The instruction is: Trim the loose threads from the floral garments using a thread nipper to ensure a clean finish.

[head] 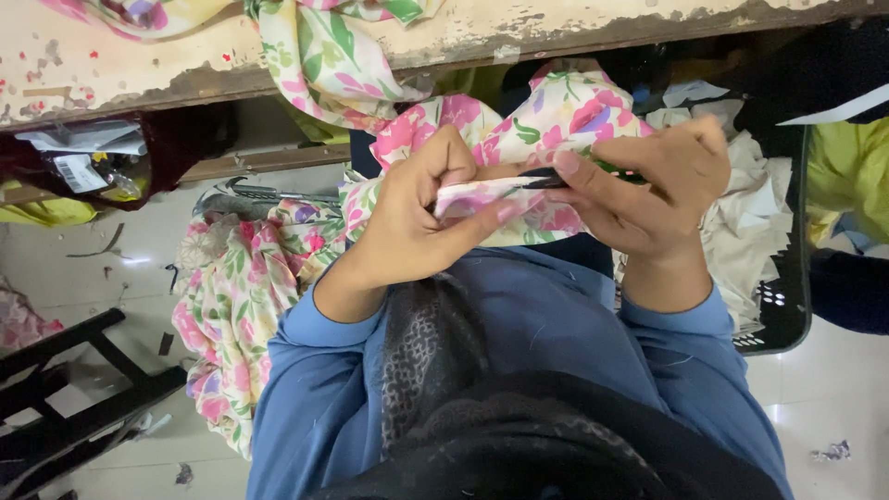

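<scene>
My left hand (417, 222) pinches a folded edge of pink, green and white floral fabric (482, 196) between thumb and fingers. My right hand (648, 185) meets it from the right and grips a small dark cutting tool (548, 178), whose tip rests at the fabric fold. The rest of the floral fabric (241, 296) hangs down to my left and drapes over the table edge above. Both arms wear blue sleeves. A dark patterned scarf (431, 352) lies over my chest.
A worn, paint-chipped table edge (148, 65) crosses the top. A black plastic basket (787, 296) with white cloth scraps stands at the right. A black stool frame (74, 389) sits at lower left on the white tiled floor. Yellow-green cloth (847, 171) lies far right.
</scene>
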